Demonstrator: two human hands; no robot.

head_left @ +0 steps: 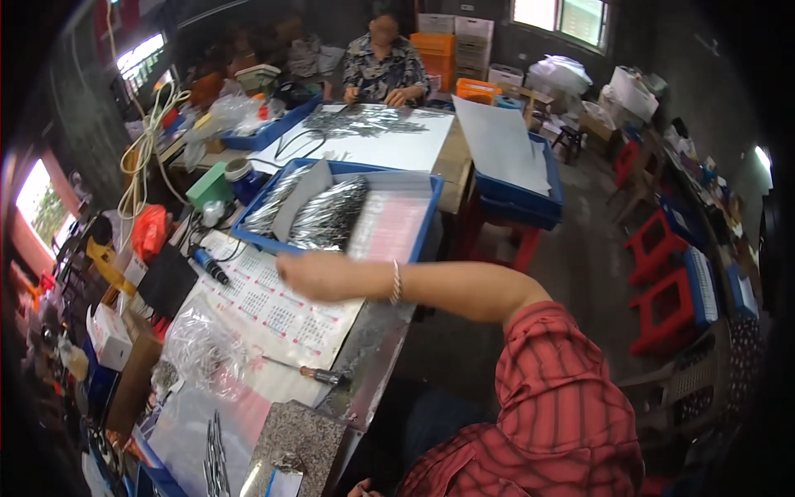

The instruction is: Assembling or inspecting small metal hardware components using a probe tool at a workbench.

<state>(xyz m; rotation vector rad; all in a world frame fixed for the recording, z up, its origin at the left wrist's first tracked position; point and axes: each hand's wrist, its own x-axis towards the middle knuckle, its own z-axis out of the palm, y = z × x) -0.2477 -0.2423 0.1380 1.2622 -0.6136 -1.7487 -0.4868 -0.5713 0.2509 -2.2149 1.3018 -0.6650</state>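
Note:
My right hand (310,277) is in front of the blue tray (435,199), above a calendar sheet (310,327). Its outline is compact and slightly blurred, with the fingers curled in; whatever they hold is hidden. In the tray lie bunches of thin, shiny metal pieces (331,215), a grey divider (302,199) and printed paper. Only the fingertips of my left hand (362,489) show at the bottom edge, pinched together on something too small to name. Near it are a stone-like speckled block (298,435) and several slim metal tools (215,455).
A screwdriver (319,374) lies by the bench edge, and a blue-black pen-shaped tool (209,265) rests left of the calendar. A clear plastic bag (203,348) is nearby. Across the table sits a co-worker (385,74) behind scattered metal pieces. Red stools (658,282) stand at right.

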